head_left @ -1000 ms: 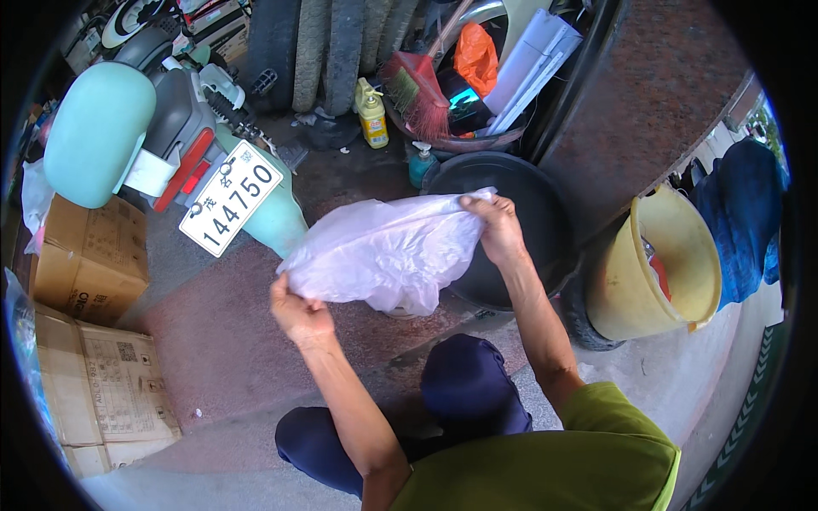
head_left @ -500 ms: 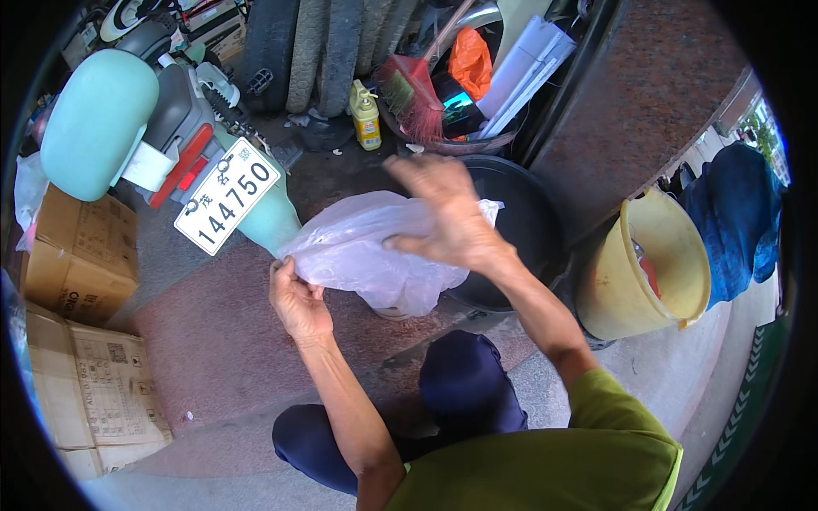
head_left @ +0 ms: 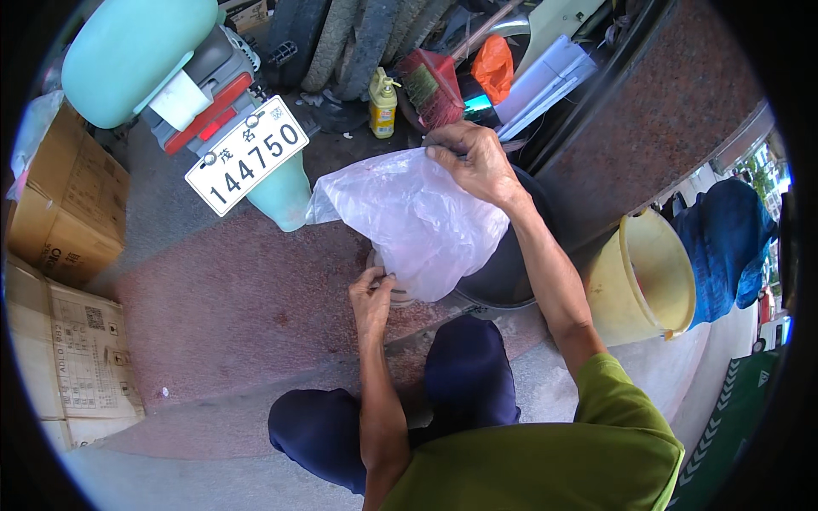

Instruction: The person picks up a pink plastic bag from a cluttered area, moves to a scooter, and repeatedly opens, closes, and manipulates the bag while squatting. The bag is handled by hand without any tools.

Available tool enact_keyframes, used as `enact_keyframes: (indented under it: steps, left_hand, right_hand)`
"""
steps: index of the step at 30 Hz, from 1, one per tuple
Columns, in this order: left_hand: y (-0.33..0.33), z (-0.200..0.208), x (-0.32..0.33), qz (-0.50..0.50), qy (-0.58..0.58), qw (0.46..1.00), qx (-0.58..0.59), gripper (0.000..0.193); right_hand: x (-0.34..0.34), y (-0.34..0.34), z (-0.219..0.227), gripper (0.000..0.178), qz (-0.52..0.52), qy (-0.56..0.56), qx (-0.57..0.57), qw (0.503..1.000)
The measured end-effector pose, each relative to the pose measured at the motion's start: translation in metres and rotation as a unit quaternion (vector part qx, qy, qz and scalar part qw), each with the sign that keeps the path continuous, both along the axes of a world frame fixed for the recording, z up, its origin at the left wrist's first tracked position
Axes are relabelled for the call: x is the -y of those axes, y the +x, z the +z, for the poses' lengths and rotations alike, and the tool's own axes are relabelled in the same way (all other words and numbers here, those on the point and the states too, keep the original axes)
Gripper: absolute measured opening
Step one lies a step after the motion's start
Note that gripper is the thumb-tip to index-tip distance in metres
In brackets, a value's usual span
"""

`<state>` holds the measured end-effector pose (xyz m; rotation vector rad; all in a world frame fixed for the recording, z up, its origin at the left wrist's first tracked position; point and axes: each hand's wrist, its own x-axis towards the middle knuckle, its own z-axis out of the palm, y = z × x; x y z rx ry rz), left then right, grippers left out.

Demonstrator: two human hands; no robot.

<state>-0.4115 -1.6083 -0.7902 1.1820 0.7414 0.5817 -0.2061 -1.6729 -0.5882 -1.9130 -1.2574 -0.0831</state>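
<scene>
A thin, translucent white plastic bag [head_left: 409, 217] hangs in front of me above the reddish floor. My right hand [head_left: 473, 162] pinches its upper edge and holds it up. My left hand [head_left: 372, 298] is lower, fingers closed on the bag's bottom part, next to a small round pale thing that the bag mostly hides. I am squatting, and my knees in dark blue trousers [head_left: 469, 375] show below the bag.
A mint-green scooter's rear with a white number plate [head_left: 247, 157] stands at the upper left. A black round tub [head_left: 511, 272] lies behind the bag, a yellow bucket [head_left: 648, 277] to the right. Cardboard boxes [head_left: 68, 221] line the left. A yellow bottle [head_left: 383, 104] stands at the back.
My left hand let go of the bag's upper left edge and dropped to its bottom. My right hand swung across and now grips the top, so the bag hangs down instead of spread wide.
</scene>
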Motion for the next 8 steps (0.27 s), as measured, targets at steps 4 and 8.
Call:
enact_keyframes:
  steps: [4, 8]
  left_hand:
    - [0.003, -0.006, -0.003, 0.052, 0.018, 0.998, 0.020, 0.012]
    - [0.005, -0.006, -0.001, 0.065, 0.022, 0.997, 0.032, 0.014]
  right_hand:
    - [0.007, 0.015, 0.006, 0.019, -0.111, -0.021, 0.116, 0.987]
    - [-0.001, -0.041, 0.011, 0.061, -0.157, -0.036, 0.280, 0.946]
